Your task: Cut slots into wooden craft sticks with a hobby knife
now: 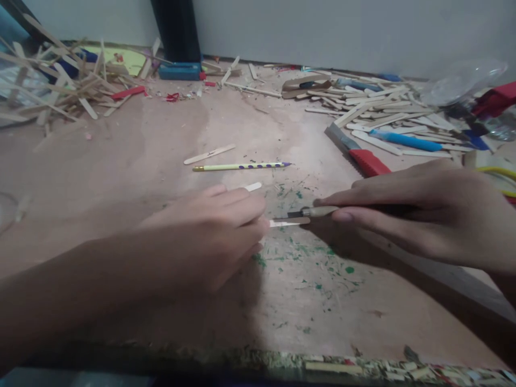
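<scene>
My left hand [205, 236] rests on the brown board, fingers closed on a pale popsicle stick [284, 223] whose end pokes out to the right; another stick tip [253, 186] shows above the fingers. My right hand [419, 209] grips a craft knife [312, 212] with a tan handle, its dark blade touching the stick's end. Green paint flecks [306, 252] dot the board beneath both hands.
A yellow pencil with purple dots [242, 166] and a loose stick [209, 154] lie just beyond my hands. A red-handled saw [358, 156] and a blue pen [407, 142] sit beside a heap of sticks [371, 105] at right. Tangled sticks [52, 86] pile at far left.
</scene>
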`<act>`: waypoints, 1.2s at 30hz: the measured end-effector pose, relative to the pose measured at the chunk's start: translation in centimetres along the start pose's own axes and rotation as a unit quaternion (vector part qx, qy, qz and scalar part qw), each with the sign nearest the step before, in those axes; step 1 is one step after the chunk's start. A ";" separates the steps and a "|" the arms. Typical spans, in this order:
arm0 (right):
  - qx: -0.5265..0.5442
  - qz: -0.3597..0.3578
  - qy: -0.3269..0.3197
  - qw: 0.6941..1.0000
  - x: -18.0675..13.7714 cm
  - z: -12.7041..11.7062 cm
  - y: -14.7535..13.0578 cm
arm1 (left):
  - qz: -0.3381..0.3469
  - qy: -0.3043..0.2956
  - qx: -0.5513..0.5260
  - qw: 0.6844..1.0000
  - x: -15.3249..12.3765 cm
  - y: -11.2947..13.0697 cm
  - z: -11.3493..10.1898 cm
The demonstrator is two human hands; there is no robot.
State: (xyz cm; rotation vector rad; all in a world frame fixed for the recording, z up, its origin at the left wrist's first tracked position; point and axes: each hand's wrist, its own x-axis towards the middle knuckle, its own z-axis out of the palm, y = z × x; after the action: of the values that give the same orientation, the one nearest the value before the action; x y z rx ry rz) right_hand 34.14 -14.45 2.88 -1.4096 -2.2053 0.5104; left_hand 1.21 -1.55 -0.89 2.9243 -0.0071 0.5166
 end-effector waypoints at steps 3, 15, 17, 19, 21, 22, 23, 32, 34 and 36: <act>0.027 -0.013 -0.005 1.000 0.0 0.3 -0.2 | -0.003 -0.002 0.001 1.000 0.0 0.1 -0.1; 0.019 -0.024 -0.012 0.999 -0.2 1.1 0.4 | -0.020 -0.019 -0.012 1.000 -0.2 0.0 0.1; 0.027 -0.017 -0.015 0.999 -0.4 1.1 0.4 | -0.020 -0.017 -0.008 1.000 -0.2 0.0 0.1; 0.035 -0.013 -0.012 0.999 -0.5 1.2 0.6 | -0.014 -0.014 -0.004 1.000 -0.2 0.0 0.1; 0.038 -0.005 -0.014 0.999 -0.5 1.2 0.7 | -0.006 -0.005 -0.002 1.000 -0.1 0.0 0.2; 0.040 -0.001 -0.019 0.999 -0.5 1.2 0.8 | -0.002 -0.003 -0.001 1.000 0.0 0.0 0.2; 0.043 0.003 -0.022 0.999 -0.3 1.3 0.7 | -0.001 -0.003 -0.001 1.000 0.0 0.0 0.2; 0.029 0.014 -0.023 0.999 -0.2 1.1 0.7 | -0.009 -0.018 -0.006 1.000 0.0 0.0 0.0; 0.021 0.016 -0.019 0.999 -0.4 0.9 0.8 | -0.014 -0.023 -0.011 1.000 0.1 0.1 -0.1; 0.029 0.015 -0.025 0.999 -0.5 0.8 0.7 | -0.014 -0.023 -0.015 1.000 0.1 0.1 -0.1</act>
State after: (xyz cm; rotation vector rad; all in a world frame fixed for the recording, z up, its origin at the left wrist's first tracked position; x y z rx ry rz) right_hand 34.39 -14.68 1.71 -1.4163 -2.1925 0.6215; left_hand 1.25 -1.63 -0.74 2.9026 0.0214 0.4412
